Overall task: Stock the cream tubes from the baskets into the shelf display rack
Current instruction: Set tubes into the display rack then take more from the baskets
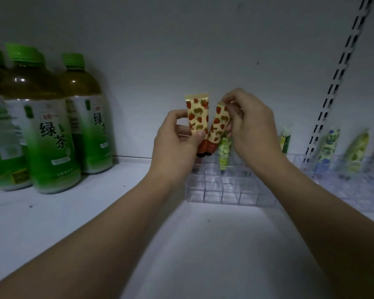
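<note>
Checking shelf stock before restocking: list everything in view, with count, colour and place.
strawberry tubes: two, cream with red strawberries, held above the rack's left end
green tube: one, standing in the rack
other tubes: at least three, yellow, blue and green prints, right part of the rack
display rack: clear, on the shelf
tea bottles: at least three, green, shelf left
left hand: grips one strawberry tube
right hand: grips the other

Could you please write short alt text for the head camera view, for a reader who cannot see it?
Two bare hands hold strawberry-print cream tubes above a clear acrylic rack on a white shelf: the left hand grips one tube upright, the right hand pinches another tilted. A green tube stands in the rack; green tea bottles stand at left.
</note>
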Available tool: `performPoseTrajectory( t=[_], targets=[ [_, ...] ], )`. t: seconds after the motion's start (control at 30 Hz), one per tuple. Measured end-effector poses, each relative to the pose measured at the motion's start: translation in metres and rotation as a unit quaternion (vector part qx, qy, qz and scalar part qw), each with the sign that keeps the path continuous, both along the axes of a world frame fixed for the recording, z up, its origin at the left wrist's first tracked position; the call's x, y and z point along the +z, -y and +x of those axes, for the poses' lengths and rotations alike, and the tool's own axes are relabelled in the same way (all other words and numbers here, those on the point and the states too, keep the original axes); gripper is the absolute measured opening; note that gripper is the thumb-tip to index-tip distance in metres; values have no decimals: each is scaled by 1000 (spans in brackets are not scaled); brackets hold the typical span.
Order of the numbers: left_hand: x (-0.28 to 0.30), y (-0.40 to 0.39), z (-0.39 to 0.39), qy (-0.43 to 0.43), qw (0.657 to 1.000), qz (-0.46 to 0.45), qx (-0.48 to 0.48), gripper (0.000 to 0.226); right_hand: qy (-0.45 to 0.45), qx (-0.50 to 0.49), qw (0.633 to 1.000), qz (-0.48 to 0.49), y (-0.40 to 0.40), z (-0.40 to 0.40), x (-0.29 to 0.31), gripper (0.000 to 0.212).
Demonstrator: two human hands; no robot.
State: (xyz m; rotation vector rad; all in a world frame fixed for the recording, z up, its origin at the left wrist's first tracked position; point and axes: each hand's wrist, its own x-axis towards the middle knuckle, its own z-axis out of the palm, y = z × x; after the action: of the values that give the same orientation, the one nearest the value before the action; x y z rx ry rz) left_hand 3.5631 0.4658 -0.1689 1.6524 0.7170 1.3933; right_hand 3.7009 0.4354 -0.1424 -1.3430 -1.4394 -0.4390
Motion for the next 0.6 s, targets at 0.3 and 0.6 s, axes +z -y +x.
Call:
performPoseTrajectory(
  t=[0.3, 0.6],
  targets=[
    [-5, 2, -7, -38, 999, -19, -1, 43, 101, -38, 990, -93, -3, -5, -10, 24],
    [-9, -5, -8, -159, 984, 63, 45, 68, 113, -54, 987, -98, 0, -6, -10, 28]
  ],
)
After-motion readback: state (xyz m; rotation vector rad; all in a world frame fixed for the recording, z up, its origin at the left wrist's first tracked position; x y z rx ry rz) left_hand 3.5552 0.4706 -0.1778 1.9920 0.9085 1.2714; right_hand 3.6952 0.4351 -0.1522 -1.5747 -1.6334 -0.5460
